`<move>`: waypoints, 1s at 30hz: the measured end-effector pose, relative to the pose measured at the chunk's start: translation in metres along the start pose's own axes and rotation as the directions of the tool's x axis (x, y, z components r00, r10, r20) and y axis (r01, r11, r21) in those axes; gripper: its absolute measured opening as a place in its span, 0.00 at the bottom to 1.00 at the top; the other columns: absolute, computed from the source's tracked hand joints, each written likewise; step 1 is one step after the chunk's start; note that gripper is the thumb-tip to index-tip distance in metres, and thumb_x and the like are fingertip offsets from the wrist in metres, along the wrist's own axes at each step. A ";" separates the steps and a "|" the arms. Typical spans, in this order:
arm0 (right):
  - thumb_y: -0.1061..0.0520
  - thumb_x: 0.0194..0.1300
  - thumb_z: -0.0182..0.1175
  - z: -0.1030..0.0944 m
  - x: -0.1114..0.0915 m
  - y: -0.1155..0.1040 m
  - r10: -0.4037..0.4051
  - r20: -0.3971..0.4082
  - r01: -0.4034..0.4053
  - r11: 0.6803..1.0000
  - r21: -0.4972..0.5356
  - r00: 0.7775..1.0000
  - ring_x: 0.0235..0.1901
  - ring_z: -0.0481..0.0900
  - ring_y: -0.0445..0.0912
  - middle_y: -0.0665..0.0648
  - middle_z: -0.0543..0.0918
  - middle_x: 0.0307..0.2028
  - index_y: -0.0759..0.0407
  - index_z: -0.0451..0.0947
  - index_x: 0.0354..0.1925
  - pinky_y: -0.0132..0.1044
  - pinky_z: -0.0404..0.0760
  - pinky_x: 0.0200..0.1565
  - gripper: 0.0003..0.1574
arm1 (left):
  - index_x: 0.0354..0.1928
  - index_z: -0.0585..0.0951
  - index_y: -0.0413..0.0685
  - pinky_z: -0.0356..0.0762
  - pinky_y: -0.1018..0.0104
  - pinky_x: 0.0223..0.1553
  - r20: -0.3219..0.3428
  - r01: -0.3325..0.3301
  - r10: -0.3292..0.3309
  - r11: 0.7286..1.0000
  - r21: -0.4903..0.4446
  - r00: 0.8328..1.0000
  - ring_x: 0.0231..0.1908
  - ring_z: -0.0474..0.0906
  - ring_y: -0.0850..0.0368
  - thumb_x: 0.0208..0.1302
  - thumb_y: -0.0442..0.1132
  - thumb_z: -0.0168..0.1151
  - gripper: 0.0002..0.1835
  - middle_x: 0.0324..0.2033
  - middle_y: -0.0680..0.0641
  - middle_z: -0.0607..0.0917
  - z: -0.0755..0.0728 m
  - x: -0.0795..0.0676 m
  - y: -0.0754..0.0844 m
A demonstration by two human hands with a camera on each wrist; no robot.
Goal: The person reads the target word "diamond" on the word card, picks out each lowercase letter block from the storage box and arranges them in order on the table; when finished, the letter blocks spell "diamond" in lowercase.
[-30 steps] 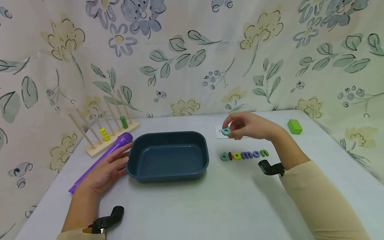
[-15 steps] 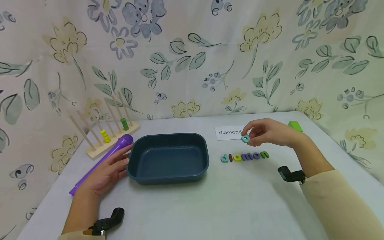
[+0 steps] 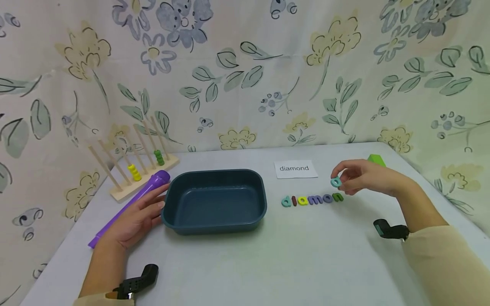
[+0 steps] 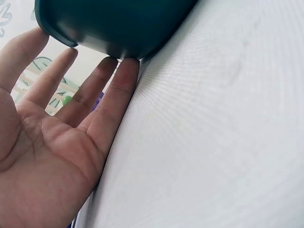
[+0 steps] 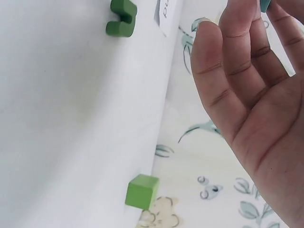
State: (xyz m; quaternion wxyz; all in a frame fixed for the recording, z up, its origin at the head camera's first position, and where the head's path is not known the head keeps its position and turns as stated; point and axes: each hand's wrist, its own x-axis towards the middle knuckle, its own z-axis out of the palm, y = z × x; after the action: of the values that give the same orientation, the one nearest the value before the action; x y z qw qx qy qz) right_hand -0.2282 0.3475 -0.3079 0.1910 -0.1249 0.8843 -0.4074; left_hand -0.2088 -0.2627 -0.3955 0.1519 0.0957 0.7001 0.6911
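Between thumb and fingertips, my right hand (image 3: 365,176) pinches a teal letter piece (image 3: 336,182), held above the table just behind the right end of a row of letters. The row reads "diamon", from a teal d (image 3: 286,201) to a green n (image 3: 338,197), which also shows in the right wrist view. Behind it lies a white card (image 3: 296,169) printed "diamond". My left hand (image 3: 134,219) touches the left wall of a dark teal tray (image 3: 214,227) with extended fingertips; in the left wrist view the palm (image 4: 52,161) is bare.
Left of the tray, a purple toy microphone (image 3: 153,180) lies beside a wooden peg stand (image 3: 122,193) with yellow and green beads. A green block (image 3: 377,160) sits at the back right, partly hidden by my right hand. A floral cloth hangs behind the table.
My right hand has moved to the right and nearer with the teal letter, from in front of the card to the row's right end, uncovering the card. My left hand stays at the tray.
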 end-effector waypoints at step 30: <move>0.58 0.67 0.65 -0.004 0.003 0.054 0.232 0.012 -0.225 0.951 -0.213 0.973 0.34 0.77 0.48 0.54 0.80 0.33 0.59 0.77 0.56 0.40 0.80 0.36 0.21 | 0.82 0.58 0.60 0.81 0.68 0.57 0.010 -0.004 0.004 1.000 -0.011 1.000 0.60 0.79 0.65 0.81 0.42 0.51 0.31 0.67 0.57 0.72 0.000 0.000 0.001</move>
State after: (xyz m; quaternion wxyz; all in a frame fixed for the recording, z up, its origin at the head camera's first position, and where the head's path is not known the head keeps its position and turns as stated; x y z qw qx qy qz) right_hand -0.2360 0.3832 -0.3480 0.2387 -0.0486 0.9272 -0.2845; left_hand -0.2084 -0.2624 -0.3949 0.1547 0.0998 0.6954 0.6947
